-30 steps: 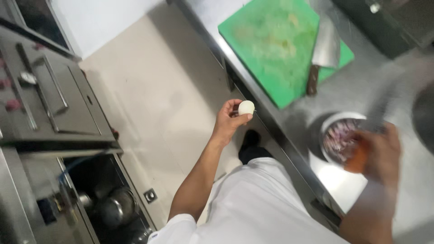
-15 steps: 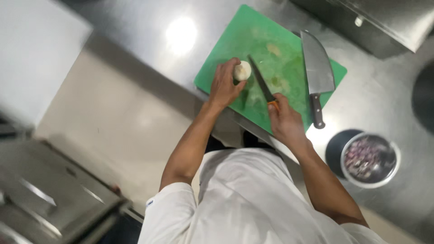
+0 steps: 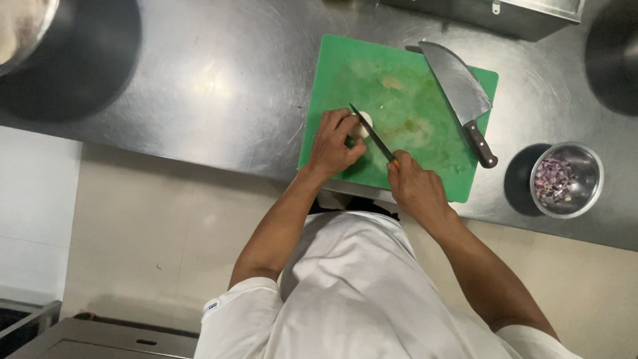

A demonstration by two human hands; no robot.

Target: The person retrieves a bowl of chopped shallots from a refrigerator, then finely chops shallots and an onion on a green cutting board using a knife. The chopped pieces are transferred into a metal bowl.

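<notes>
Left hand (image 3: 334, 141): fingers curled down over a small pale round peeled vegetable (image 3: 363, 124), pinning it to the green plastic cutting board (image 3: 425, 93) so it cannot roll.
Right hand (image 3: 415, 188): fingers closed round the handle of a slim dark-bladed knife (image 3: 371, 133), blade angled across the vegetable.
Arms: both bent, reaching forward over the steel table (image 3: 212, 86).
Aside: a broad cleaver (image 3: 460, 93) lies on the board's right; a steel bowl of chopped purple bits (image 3: 566, 180) is near.

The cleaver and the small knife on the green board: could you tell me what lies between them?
In the head view, only stained green cutting board lies between the cleaver and the small knife.
</notes>
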